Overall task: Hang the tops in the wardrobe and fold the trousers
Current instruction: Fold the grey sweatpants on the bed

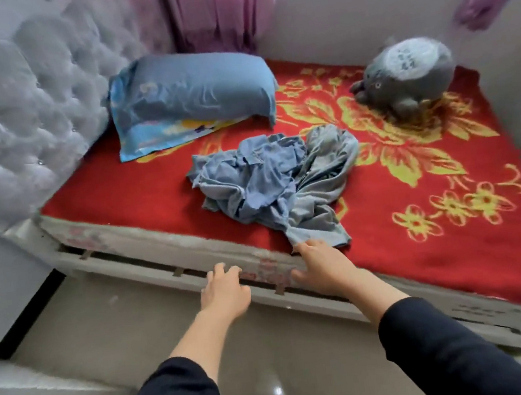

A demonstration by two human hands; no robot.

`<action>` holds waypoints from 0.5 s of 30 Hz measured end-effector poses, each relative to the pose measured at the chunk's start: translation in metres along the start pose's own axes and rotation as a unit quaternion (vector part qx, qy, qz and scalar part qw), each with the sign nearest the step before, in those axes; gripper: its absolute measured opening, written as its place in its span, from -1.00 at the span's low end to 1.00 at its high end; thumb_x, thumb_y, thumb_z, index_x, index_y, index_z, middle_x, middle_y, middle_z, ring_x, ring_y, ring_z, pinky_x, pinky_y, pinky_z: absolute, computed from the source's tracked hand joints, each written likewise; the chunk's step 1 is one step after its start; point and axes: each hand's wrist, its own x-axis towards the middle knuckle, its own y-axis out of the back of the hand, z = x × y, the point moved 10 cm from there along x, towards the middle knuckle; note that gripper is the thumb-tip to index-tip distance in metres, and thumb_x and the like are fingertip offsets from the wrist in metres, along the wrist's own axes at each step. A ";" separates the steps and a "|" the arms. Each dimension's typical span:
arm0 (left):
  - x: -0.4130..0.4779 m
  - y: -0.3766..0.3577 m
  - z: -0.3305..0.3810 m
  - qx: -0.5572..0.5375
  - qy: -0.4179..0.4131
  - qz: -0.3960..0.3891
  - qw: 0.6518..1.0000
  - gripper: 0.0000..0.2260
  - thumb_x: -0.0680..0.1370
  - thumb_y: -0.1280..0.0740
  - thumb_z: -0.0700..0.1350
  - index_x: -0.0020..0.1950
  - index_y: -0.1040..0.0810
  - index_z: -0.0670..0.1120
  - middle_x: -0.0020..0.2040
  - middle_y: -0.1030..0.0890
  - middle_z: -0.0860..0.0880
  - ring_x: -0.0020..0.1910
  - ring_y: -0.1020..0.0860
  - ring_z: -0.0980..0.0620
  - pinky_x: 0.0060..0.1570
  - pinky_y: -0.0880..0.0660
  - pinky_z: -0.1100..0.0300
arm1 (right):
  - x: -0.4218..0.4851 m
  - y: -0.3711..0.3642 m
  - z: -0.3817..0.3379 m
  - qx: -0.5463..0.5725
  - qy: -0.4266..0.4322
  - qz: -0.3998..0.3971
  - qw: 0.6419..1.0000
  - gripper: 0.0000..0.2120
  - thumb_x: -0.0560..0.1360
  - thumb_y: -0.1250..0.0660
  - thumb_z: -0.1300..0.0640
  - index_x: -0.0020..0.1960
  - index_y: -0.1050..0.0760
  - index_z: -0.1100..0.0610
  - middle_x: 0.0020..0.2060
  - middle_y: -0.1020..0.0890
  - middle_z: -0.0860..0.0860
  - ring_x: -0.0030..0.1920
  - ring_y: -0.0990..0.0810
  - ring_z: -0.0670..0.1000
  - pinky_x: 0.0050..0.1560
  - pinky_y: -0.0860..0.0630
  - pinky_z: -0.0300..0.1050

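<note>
A crumpled heap of blue-grey clothes (275, 178) lies mid-bed on the red floral blanket (119, 200), with one cloth end trailing to the near edge. The right hand (320, 264) reaches there, fingers nearly straight, tips touching that end, thumb spread wide. The left hand (223, 288) rests loosely curled against the mattress edge (158, 241), holding nothing.

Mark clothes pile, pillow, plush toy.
clothes pile (270, 179): head view, centre of the crumpled blue fabric.
pillow (200, 88): head view, middle of its plain blue top face.
plush toy (409, 76): head view, grey body just below the pale patch.
</note>
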 end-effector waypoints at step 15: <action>0.278 -0.012 0.209 0.081 -0.091 -0.048 0.991 -0.64 0.56 -0.16 -0.09 0.36 -0.36 -0.08 0.37 -0.28 -0.12 0.34 -0.27 -0.16 0.22 -0.35 -0.05 | 0.211 0.066 0.232 0.075 -0.129 -0.046 0.988 -0.60 0.54 -0.21 -0.04 0.28 -0.37 0.18 0.20 -0.45 0.15 0.25 -0.40 0.21 0.20 -0.40 0.08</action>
